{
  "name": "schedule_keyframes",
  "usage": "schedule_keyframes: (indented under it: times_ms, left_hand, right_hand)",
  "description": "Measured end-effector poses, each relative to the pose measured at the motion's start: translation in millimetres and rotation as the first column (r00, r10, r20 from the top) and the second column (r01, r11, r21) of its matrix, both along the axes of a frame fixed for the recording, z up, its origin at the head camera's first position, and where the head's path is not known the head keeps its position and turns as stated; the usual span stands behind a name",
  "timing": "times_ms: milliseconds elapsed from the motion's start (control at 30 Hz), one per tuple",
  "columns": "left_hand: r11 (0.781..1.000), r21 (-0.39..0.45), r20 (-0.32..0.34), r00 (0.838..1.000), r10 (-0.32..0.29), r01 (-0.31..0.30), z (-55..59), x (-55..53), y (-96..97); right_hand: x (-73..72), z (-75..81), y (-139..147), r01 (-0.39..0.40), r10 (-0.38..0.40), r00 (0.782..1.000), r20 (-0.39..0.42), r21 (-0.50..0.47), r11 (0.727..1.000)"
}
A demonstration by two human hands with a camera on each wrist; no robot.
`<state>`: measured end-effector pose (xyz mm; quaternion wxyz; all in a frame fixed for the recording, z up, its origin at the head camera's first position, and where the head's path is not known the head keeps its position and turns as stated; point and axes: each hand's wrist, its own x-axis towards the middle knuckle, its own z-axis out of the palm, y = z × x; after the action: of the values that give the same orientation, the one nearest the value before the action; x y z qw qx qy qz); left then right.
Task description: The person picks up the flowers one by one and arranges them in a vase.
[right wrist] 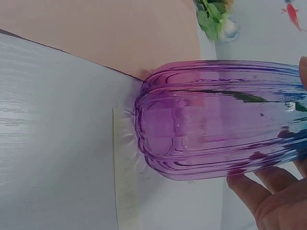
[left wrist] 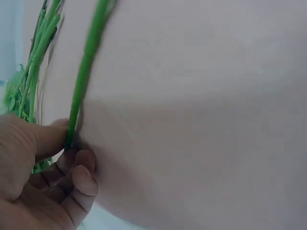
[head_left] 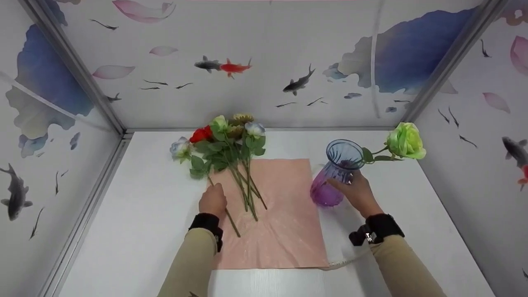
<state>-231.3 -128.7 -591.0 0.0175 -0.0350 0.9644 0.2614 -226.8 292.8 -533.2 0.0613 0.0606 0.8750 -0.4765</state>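
On the left, my left hand (head_left: 213,201) pinches the green stem (left wrist: 85,67) of a pale blue rose (head_left: 180,149) between thumb and fingers, low over pink wrapping paper (head_left: 284,231). Beside it lie several more flowers, among them a red rose (head_left: 201,134) and another pale blue rose (head_left: 255,130), their stems crossing the paper. To the right, my right hand (head_left: 363,194) grips a glass vase (head_left: 326,194), purple below and blue at the rim, tilted. A light green rose (head_left: 406,141) sticks out to the right at the vase's rim; its lower stem cannot be made out clearly.
A pale ribbed ribbon (right wrist: 124,167) lies on the white table (head_left: 136,222) under the vase, and part of it shows by the paper's front right corner. Walls printed with fish and petals (head_left: 255,95) close in the back and both sides.
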Motion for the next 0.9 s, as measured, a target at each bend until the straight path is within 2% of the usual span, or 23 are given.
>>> schedule_keyframes:
  times_ms: [67, 133, 233, 300, 433, 533, 767, 833, 900]
  left_hand:
    - [0.993, 0.097, 0.043, 0.997, 0.060, -0.064, 1.1, -1.4, -2.0]
    - [0.970, 0.202, 0.096, 0.989, 0.115, -0.132, 2.5, -2.8, -4.8]
    - [0.913, 0.334, 0.183, 0.967, 0.179, -0.233, 5.0, -3.7, -9.7]
    - [0.877, 0.399, 0.211, 0.958, 0.196, -0.268, 6.3, -3.5, -13.1]
    - [0.780, 0.538, 0.272, 0.942, 0.197, -0.319, 8.6, -2.7, -18.5]
    - [0.686, 0.640, 0.309, 0.933, 0.185, -0.347, 13.3, -1.3, -21.2]
    - [0.498, 0.795, 0.314, 0.937, 0.151, -0.347, 26.2, 2.2, -24.4]
    - [0.461, 0.822, 0.301, 0.942, 0.147, -0.334, 28.8, 2.8, -23.3]
    - [0.437, 0.844, 0.271, 0.951, 0.149, -0.310, 31.6, 3.4, -20.9]
  right_hand:
    - [-0.1, -0.4, 0, -0.004, 0.004, 1.000, -0.004, 0.010, 1.000]
    - [-0.5, -0.4, 0, -0.012, 0.012, 1.000, -0.010, 0.020, 1.000]
    - [-0.9, -0.3, 0, -0.014, 0.015, 1.000, -0.012, 0.029, 0.999]
    - [-1.0, -0.1, -1, -0.015, 0.015, 1.000, -0.013, 0.032, 0.999]
    - [-2.1, -0.1, 0, -0.013, 0.014, 1.000, -0.011, 0.032, 0.999]
    - [-3.0, 0.1, 0, -0.012, 0.012, 1.000, -0.003, 0.031, 0.999]
    - [-3.2, 0.1, 0, -0.013, 0.013, 1.000, -0.002, 0.031, 0.999]
    - [-3.0, 0.2, -1, -0.014, 0.014, 1.000, 0.002, 0.028, 1.000]
    - [-2.6, -0.2, -2, -0.017, 0.017, 1.000, 0.002, 0.022, 1.000]
